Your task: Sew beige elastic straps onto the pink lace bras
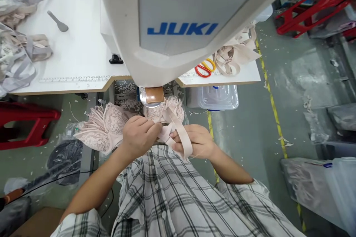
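My left hand (141, 135) is closed, its fingers pinching the edge of a pale pink lace bra (115, 120) close to my shirt. With fingers curled, my right hand (196, 141) grips a looped pale pink strap (182, 133) that hangs over it. The loop rises to the lace under the machine head. Folded lace cups fan out to the left of my left hand, and another lace cup (178, 105) lies just beyond both hands. Above them is the white JUKI sewing machine (178, 50). Its needle area is hidden.
Orange-and-red-handled scissors (204, 69) lie on the right of the white table (80, 55), beside bundled straps (229, 59). A grey spoon-shaped tool (58, 21) and heaps of straps (19, 52) are on the left. A clear plastic box (219, 98) stands below. Red stools (30, 124) flank the table.
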Available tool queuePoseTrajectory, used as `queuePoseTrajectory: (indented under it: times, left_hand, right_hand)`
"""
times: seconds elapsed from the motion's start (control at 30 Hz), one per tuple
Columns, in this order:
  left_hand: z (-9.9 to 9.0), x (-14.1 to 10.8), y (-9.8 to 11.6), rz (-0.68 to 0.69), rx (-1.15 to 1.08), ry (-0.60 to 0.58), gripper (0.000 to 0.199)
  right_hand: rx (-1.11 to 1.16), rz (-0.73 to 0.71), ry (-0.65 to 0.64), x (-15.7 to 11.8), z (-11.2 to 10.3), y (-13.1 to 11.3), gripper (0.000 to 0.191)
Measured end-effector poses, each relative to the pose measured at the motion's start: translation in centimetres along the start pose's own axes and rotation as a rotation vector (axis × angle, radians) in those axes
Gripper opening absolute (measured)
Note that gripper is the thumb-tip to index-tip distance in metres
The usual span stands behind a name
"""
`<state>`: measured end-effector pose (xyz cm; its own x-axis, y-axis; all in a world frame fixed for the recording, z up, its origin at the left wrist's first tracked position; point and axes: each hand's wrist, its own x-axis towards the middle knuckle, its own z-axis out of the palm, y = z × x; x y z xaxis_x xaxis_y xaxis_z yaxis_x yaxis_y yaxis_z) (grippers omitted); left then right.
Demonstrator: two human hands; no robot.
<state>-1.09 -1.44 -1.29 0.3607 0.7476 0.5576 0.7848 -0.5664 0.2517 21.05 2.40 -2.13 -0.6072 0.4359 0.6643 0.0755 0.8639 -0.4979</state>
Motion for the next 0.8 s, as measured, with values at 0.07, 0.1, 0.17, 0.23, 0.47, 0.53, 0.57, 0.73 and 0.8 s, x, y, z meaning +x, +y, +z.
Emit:
queuePoseTrajectory:
  times: [0.07,0.1,0.17,0.23,0.47,0.53,0.57,0.73,0.8]
  left_hand:
    - [0.0,-0.1,-0.1,-0.003,-0.016,-0.004,0.011]
    - [0.0,-0.2,-0.2,0.005,-0.035,-0.01,0.013]
    - [0.0,-0.4,-0.1,0.009,-0.121,-0.042,0.019]
    - [0.0,-0.7,0.2,-0.123,-0.307,-0.146,0.023]
    - [0.8,-3.3,1.7,-1.315,-1.31,-0.365,0.04]
    - [0.9,-3.8,1.9,-1.448,-1.453,-0.262,0.04]
    - [0.9,-3.9,2.0,-1.479,-1.483,-0.218,0.04]
    - [0.3,-3.6,2.2,-1.49,-1.501,-0.135,0.035]
    - [0.1,-3.5,2.1,-1.475,-1.51,-0.133,0.031]
  right_hand:
    - [0.011,0.014,-0.011,-0.2,0.1,-0.1,0.008]
    - [0.029,0.018,0.0,-0.2,0.1,-0.2,0.009]
    - [0.091,0.038,0.008,-0.3,0.1,-0.4,0.01]
    - [0.133,0.114,-0.032,-0.6,-0.1,0.1,0.007]
    - [-0.142,0.78,-0.495,-5.5,1.3,10.5,0.039]
    - [-0.163,0.806,-0.691,-7.6,2.5,14.1,0.053]
    - [-0.154,0.804,-0.756,-8.6,3.0,15.5,0.057]
    - [-0.142,0.866,-0.913,-11.6,3.9,19.6,0.057]
    - [-0.162,0.92,-0.945,-12.3,3.5,20.1,0.053]
